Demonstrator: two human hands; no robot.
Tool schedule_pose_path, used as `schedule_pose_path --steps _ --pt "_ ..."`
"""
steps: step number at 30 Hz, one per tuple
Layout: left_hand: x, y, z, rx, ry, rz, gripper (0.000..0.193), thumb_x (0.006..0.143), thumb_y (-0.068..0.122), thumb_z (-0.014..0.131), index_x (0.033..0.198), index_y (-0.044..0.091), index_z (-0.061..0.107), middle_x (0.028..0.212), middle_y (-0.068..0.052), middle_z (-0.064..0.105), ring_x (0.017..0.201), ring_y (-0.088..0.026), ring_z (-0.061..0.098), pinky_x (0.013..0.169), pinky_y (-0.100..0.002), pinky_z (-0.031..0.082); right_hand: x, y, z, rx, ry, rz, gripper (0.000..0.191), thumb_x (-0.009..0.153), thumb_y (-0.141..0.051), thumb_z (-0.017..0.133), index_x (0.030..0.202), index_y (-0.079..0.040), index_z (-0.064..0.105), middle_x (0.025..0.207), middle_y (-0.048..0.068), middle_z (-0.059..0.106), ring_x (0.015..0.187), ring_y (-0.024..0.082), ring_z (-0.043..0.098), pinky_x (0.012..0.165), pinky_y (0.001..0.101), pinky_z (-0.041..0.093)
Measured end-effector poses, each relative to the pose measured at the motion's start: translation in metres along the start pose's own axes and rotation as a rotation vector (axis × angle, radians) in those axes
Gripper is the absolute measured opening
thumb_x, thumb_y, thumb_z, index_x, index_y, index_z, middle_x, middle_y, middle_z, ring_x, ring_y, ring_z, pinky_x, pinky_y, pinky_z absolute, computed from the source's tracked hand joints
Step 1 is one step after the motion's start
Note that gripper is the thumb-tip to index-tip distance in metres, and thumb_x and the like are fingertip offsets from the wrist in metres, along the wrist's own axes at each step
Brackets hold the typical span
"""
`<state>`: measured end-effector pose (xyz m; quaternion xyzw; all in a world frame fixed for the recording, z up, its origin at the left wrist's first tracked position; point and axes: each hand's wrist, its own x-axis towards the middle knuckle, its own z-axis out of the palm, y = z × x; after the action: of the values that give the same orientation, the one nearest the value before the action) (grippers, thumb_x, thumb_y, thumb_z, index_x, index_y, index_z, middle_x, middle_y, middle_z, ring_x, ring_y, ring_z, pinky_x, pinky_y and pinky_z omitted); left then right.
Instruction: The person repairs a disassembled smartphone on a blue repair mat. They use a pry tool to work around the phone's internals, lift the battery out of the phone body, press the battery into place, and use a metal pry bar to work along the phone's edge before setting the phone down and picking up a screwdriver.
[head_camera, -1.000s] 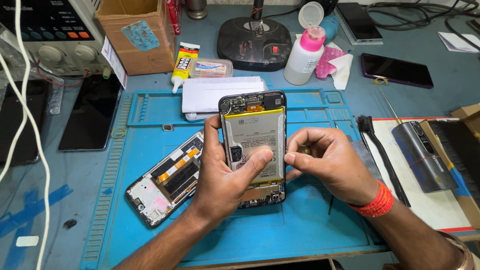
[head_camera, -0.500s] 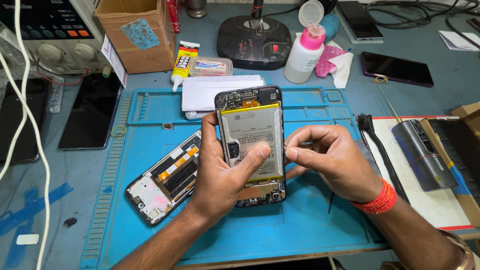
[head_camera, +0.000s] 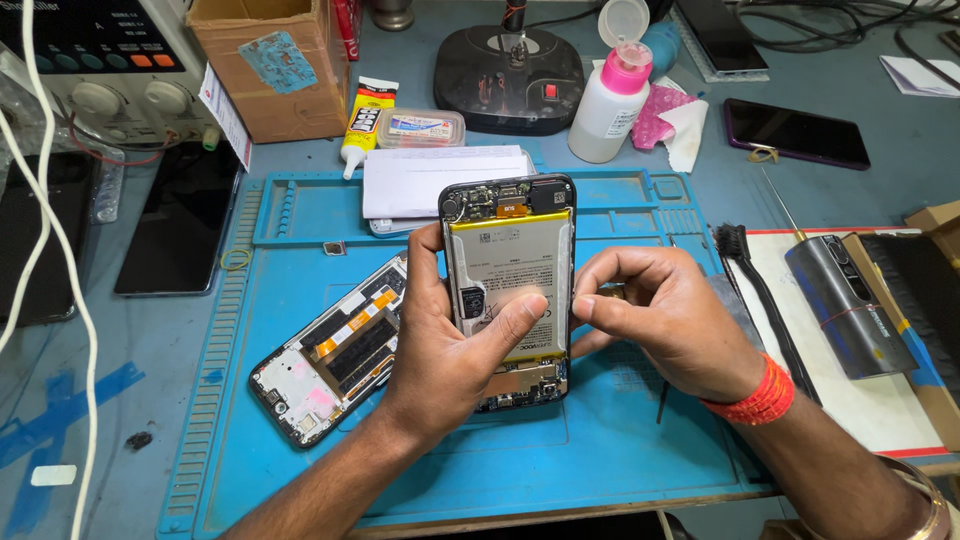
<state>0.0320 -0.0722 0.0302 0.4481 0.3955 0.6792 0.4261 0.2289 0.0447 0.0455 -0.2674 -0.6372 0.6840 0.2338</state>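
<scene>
Gripping an opened smartphone (head_camera: 510, 290) upright, the left hand (head_camera: 445, 345) presses its thumb across the exposed battery (head_camera: 512, 275) — the right hand (head_camera: 665, 320) is curled closed at the phone's right edge (whether it pinches anything, I cannot tell). Hard thumb pressure could dent the battery; a slip could drop the phone onto the blue mat (head_camera: 600, 450) beneath.

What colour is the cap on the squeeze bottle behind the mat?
Pink, on the white squeeze bottle; its flip lid is white. Head view.
</scene>
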Motion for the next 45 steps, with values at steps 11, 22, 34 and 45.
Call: schedule_pose_path --steps 11,22,34,45 --pt "-0.003 -0.004 0.0 0.026 -0.037 0.02 0.054 0.094 0.005 0.071 0.132 0.006 0.031 0.12 -0.013 0.067 0.111 -0.017 0.07 0.095 -0.034 0.062 0.003 0.002 -0.002 0.022 -0.05 0.045 0.014 0.091 -0.01 0.073 0.092 0.003 0.067 0.093 0.006 0.068 0.085 0.013 0.07 0.075 0.0356 0.068" --pt "-0.002 -0.002 -0.001 0.01 -0.026 0.013 0.056 0.095 0.005 0.07 0.134 0.006 0.031 0.119 -0.014 0.066 0.111 -0.017 0.07 0.096 -0.035 0.063 0.001 -0.002 0.0 0.02 -0.044 0.019 0.014 0.092 -0.009 0.072 0.093 0.004 0.067 0.096 0.006 0.065 0.085 0.014 0.069 0.073 0.0363 0.068" --pt "-0.005 -0.007 -0.002 0.07 -0.039 0.062 0.055 0.095 0.005 0.073 0.133 0.006 0.032 0.12 -0.013 0.066 0.113 -0.018 0.069 0.097 -0.035 0.061 0.002 0.001 -0.003 0.03 -0.061 0.039 0.015 0.09 -0.009 0.073 0.093 0.005 0.068 0.094 0.007 0.067 0.082 0.015 0.07 0.069 0.036 0.068" --pt "-0.002 0.002 -0.001 -0.051 -0.006 0.034 0.061 0.095 0.009 0.072 0.139 0.005 0.032 0.123 -0.012 0.063 0.114 -0.017 0.068 0.098 -0.036 0.061 -0.003 -0.008 0.005 0.017 -0.011 -0.016 0.014 0.091 -0.009 0.072 0.095 0.004 0.068 0.096 0.009 0.07 0.085 0.019 0.074 0.065 0.0349 0.067"
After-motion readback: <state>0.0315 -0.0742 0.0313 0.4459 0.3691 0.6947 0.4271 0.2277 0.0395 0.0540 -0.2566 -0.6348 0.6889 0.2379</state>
